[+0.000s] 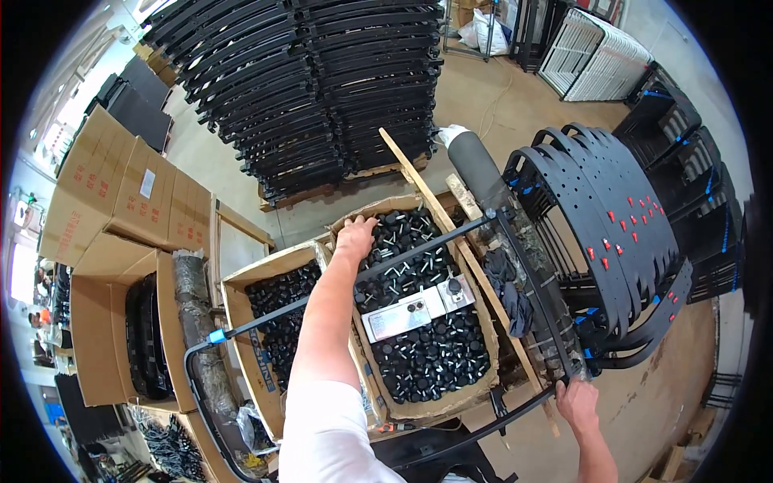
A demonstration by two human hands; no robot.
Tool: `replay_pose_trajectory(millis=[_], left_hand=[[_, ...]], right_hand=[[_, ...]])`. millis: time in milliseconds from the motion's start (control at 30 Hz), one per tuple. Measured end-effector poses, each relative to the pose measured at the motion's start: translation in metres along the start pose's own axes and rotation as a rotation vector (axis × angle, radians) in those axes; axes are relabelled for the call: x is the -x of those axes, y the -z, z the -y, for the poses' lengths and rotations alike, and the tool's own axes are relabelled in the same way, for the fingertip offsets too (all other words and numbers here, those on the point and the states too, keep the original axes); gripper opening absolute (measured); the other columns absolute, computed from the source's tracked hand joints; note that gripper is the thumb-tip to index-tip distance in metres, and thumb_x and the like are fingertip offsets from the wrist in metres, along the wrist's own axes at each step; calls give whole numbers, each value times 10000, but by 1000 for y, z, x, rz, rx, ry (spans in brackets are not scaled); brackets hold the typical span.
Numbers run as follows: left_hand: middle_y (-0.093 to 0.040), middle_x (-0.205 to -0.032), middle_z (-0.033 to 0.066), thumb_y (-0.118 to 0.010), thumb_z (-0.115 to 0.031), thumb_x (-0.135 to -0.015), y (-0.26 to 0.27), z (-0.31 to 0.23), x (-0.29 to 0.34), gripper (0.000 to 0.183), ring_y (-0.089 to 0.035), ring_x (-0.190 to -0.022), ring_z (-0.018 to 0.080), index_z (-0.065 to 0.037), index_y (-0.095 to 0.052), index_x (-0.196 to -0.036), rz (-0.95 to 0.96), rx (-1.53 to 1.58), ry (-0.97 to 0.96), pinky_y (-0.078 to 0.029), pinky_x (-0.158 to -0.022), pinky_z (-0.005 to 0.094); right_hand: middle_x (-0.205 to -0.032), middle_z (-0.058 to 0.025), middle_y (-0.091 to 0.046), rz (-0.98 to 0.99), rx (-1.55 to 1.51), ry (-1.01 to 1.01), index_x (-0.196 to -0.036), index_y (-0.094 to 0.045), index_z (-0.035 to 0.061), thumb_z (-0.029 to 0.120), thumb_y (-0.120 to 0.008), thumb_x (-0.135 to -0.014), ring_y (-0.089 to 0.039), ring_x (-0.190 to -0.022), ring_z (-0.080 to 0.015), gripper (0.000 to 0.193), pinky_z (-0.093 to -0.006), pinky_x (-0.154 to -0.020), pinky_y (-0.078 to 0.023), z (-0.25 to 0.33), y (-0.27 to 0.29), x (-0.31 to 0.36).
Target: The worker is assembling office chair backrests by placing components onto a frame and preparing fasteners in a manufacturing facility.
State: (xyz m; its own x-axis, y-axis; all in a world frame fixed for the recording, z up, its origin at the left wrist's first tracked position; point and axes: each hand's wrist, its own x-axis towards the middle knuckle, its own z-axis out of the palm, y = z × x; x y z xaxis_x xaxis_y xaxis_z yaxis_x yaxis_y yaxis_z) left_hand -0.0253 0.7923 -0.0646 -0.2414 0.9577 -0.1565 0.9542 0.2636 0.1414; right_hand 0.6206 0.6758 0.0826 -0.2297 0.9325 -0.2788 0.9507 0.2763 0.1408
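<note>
My left hand (354, 238) reaches to the far left corner of an open cardboard box (372, 354) of black round-headed bolts (431, 354). Its fingers curl downward by the rim, and what they hold, if anything, is hidden. A bent black metal tube frame (535, 282) lies across the boxes, with blue tape (217, 336) on its left bar. My right hand (578, 401) grips the frame's near right corner. On the bolts rests a flat silver metal block (403, 318), with a black bolt head (455, 286) at its right end.
Left of the bolts stands a second box (266, 366) of small black parts. A wooden strip (483, 282) and wrapped rolls (475, 161) lie to the right. Stacked black frames (322, 88) stand behind; curved black panels (600, 209) stand right; large cartons (129, 185) stand left.
</note>
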Motion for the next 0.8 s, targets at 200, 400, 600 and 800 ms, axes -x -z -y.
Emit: replay_pose_trajectory(millis=[200,400,600,800], left_hand=[[-664,-1285,174,-663,-63,-950,-11,-4,-13,433,-663,-1212,390,-146,-576,-1366,109,11,75,-560,-998,486],[-672,-1282,204,-552,-146,-1044,-10,-1,-7,309,-711,-1150,393,-161,-580,-1351,96,28,-7,-581,-941,500],[-692,-1278,226,-662,-92,-943,10,7,7,383,-700,-1137,417,-134,-586,-1316,-102,353,154,-570,-945,520],[-696,-1137,129,-664,-92,-999,87,-1,83,265,-715,-1039,243,-79,-558,-1242,-252,1321,256,-637,-721,354]], right_hand=[[-718,-235,-705,-9,29,33,-879,-655,-6,344,-668,-962,-719,-693,-430,360,-517,-669,-579,1,-7,1],[-754,-243,-720,-12,-27,-9,-918,-663,-15,349,-667,-963,-725,-724,-438,367,-528,-705,-578,1,0,6],[-787,-256,-728,39,-69,-36,-916,-679,-29,353,-672,-950,-730,-773,-447,384,-538,-759,-579,6,4,-1],[-847,-262,-733,75,-37,62,-864,-706,0,317,-698,-909,-729,-854,-436,320,-531,-788,-568,25,76,-22]])
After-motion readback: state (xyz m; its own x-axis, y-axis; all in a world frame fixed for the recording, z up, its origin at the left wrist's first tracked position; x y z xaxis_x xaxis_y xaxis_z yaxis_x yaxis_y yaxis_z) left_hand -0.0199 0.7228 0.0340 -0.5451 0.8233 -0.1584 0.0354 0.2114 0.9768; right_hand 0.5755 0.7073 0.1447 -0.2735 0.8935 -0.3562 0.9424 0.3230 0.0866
